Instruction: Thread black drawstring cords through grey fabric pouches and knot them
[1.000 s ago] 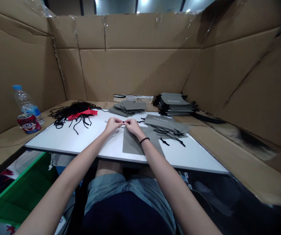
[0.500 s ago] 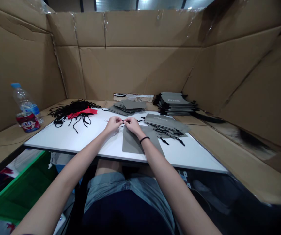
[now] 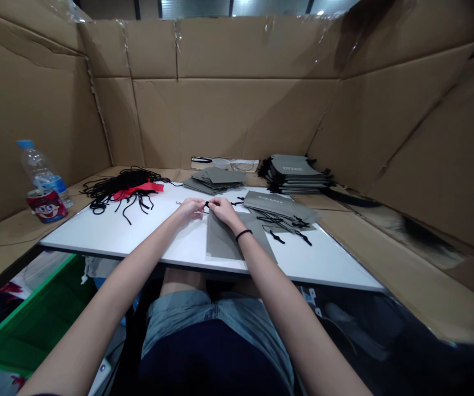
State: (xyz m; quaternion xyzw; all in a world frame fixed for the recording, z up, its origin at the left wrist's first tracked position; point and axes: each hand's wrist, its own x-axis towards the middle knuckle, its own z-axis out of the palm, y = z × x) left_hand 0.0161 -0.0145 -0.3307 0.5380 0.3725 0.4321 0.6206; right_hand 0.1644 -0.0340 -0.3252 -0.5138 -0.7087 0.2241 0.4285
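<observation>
Corrugated brown cardboard walls [image 3: 237, 115] box in a white-topped rectangular work board [image 3: 108, 236], where 2 bare hands meet at its centre. The left hand [image 3: 189, 209] and the right hand [image 3: 222, 210] curl inward, almost touching, and appear to pinch a thin black cord [image 3: 207, 204] between thumbs and forefingers; the fingers hide how it runs inside the grip. A black wristband [image 3: 244, 235] circles the right wrist. Just below the hands lies a flat grey paper bag [image 3: 224, 239], and to the right a second grey bag with printed lettering [image 3: 280, 205] sits under loose black cords [image 3: 278, 226]. Stacked grey bags [image 3: 294, 173] and a smaller pile of grey bags [image 3: 216, 179] wait at the back. Left of the hands rests a tangled heap of black cords [image 3: 116, 187] with a red strip [image 3: 137, 188]. A clear plastic water bottle [image 3: 41, 173] and a red cartoon-faced can [image 3: 47, 205] stand at far left. With cord this thin, a short pinch near its end seems the steadiest hold.
</observation>
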